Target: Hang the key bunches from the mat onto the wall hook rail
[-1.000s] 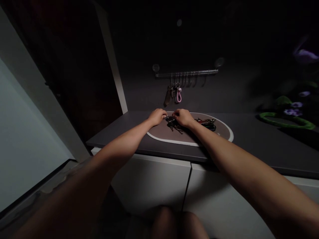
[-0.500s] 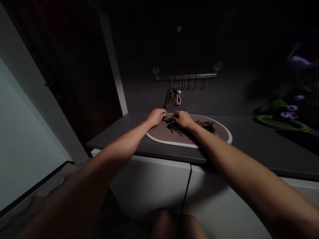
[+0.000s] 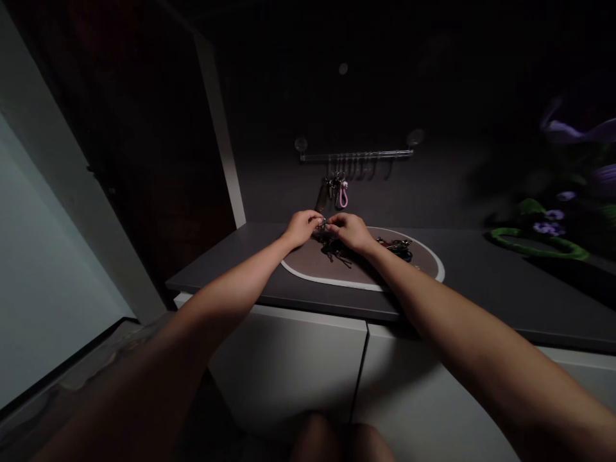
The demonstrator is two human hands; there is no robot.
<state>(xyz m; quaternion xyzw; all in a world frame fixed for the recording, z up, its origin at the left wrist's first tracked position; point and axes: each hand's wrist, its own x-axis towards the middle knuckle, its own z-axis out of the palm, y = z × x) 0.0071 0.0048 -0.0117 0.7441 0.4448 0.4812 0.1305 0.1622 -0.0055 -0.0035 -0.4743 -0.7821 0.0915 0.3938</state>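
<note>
Above the brown oval mat (image 3: 308, 269) with its white rim, my two hands meet almost fingertip to fingertip. My left hand (image 3: 301, 227) pinches a small metal key ring (image 3: 323, 222). My right hand (image 3: 352, 231) is closed in a pinch at the ring's other side. Below the fingers, a dark bunch of keys (image 3: 337, 255) hangs or lies on the mat; which, I cannot tell. To the right, partly behind my right wrist, lies another dark and red heap of keys (image 3: 397, 247).
A clear rail (image 3: 360, 155) with several hooks is fixed to the dark wall. Keys with a pink loop (image 3: 343, 195) hang from it. Purple flowers (image 3: 548, 228) and a green ring (image 3: 539, 247) stand right on the grey counter (image 3: 466, 295). White cabinet doors (image 3: 289, 359) are below.
My right hand has moved left to my left hand, and its fingertips now meet at the key ring. The view has tilted up slightly.
</note>
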